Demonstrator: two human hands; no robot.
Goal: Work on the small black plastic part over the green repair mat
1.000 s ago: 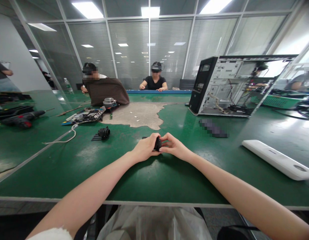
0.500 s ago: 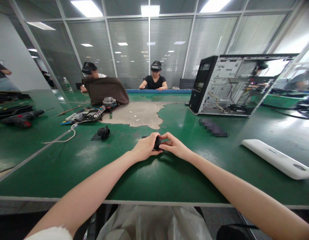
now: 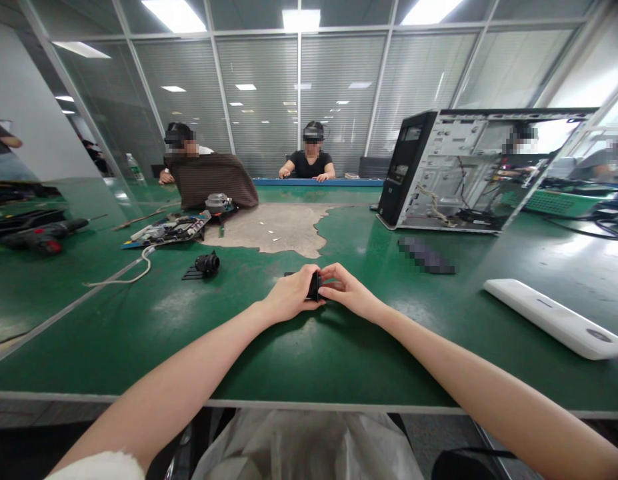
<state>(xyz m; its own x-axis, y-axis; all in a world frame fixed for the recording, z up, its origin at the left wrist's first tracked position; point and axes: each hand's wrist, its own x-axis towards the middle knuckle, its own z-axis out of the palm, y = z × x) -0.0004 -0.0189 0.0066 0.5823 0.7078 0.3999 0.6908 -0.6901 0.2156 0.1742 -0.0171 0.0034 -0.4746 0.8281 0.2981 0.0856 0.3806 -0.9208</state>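
Small black part, mostly hidden and of unclear shape, pinched between the closed fingertips of the left hand and right hand, just above the green table.

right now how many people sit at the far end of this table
2: a headset wearer left, behind a brown cloth, and a person in black at centre. Others show partly at frame edges.

Green table, small black part
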